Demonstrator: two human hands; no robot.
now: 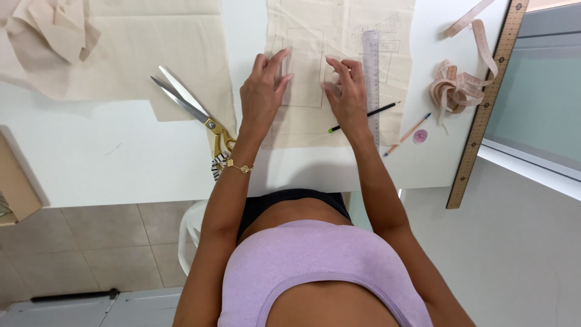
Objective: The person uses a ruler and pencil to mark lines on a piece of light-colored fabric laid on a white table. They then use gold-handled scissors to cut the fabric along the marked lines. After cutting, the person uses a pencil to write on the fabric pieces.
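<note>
Both arms reach forward over the white counter [121, 157]; the left hand [263, 94] and right hand [348, 94] lie palm-down with fingers spread, gripping nothing, pressing a small cream fabric rectangle [304, 75] between them. It lies on thin, pencil-marked pattern paper [339, 30], beside a clear plastic ruler [371, 72].

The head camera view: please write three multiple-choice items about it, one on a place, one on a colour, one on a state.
1. Where do the gold-handled metal scissors lie?
A. beside the left hand
B. beside the right hand
C. on the floor
2. What colour is the coiled soft measuring tape?
A. blue
B. pink
C. black
3. How are the scissors' blades?
A. shut
B. parted
C. hidden

Answers: 1 A, they rest on the white table by the left wrist. 2 B, its coil is pale pink. 3 B, the two tips stand apart. Both hands press a small beige fabric rectangle.
</note>
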